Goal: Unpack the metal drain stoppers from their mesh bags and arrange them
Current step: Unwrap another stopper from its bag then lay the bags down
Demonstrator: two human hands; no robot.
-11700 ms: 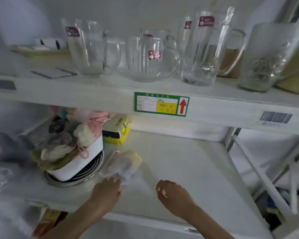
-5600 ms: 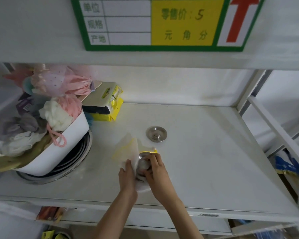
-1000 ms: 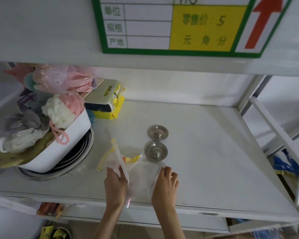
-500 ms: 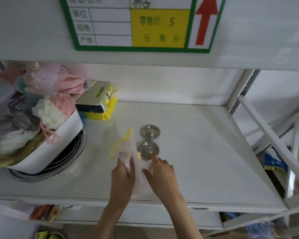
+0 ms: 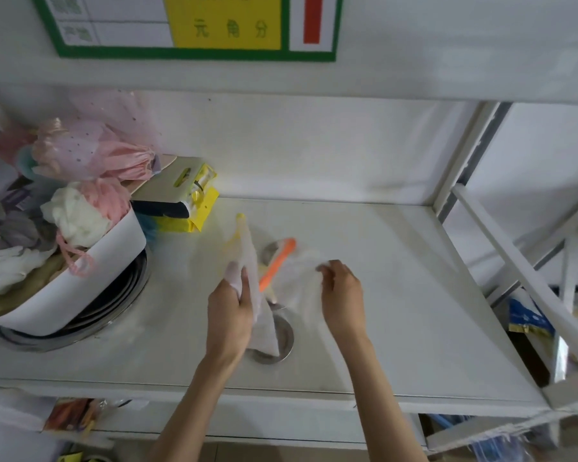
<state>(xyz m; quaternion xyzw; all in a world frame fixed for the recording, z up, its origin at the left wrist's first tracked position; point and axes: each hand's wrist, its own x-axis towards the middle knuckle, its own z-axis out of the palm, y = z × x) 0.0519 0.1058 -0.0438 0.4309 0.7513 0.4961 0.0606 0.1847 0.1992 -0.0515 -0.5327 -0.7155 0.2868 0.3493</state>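
Two round metal drain stoppers lie on the white shelf (image 5: 397, 295). The near stopper (image 5: 285, 341) is partly covered by mesh, and the far stopper (image 5: 270, 251) shows only its rim behind the bags. My left hand (image 5: 229, 315) grips a white mesh bag with yellow trim (image 5: 247, 258) that stands upright. My right hand (image 5: 342, 295) pinches a thin translucent mesh bag with an orange trim (image 5: 276, 265), stretched between both hands above the stoppers. I cannot tell whether either bag holds anything.
A white tub (image 5: 80, 288) piled with bath sponges sits on stacked metal rings (image 5: 121, 305) at the left. Yellow packages (image 5: 189, 201) lie behind it. A price label (image 5: 181, 28) hangs on the shelf edge above. A slanted shelf post (image 5: 464, 155) bounds the right.
My right hand has pulled the orange-trimmed bag to the right, away from the yellow-trimmed one in my left hand. The hands are farther apart and the view has moved closer.
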